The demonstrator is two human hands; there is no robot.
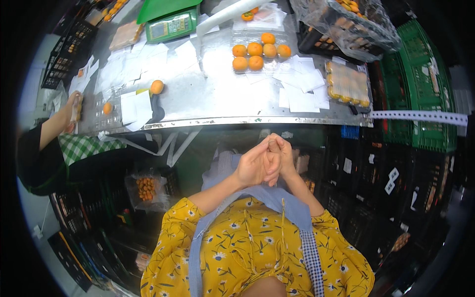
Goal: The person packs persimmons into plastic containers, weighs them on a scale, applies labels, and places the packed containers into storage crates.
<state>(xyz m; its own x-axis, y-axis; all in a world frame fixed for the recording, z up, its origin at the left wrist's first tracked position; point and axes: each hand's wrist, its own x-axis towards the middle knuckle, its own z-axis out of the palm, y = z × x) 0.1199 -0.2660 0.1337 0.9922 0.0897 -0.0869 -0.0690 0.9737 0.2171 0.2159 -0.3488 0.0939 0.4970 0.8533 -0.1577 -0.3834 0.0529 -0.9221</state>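
Observation:
My left hand [254,165] and my right hand [285,154] are pressed together in front of my apron, just short of the table edge. Their fingers are curled against each other, and I see nothing held in them. Beyond them on the metal table [222,100] lies a clear plastic tray [235,39] with several round orange fruits [255,49], which look like persimmons. Loose white paper sheets [302,98] are spread to the tray's right. Farther right sits a wrapped pack of fruit [347,83].
A green scale [172,24] stands at the back. Another person's hand [72,107] holds a fruit pack at far left. Single fruits [157,87] lie nearby. Green crates [426,85] and black crates [393,178] are stacked at right; a plastic-lined crate [341,29] stands at back right.

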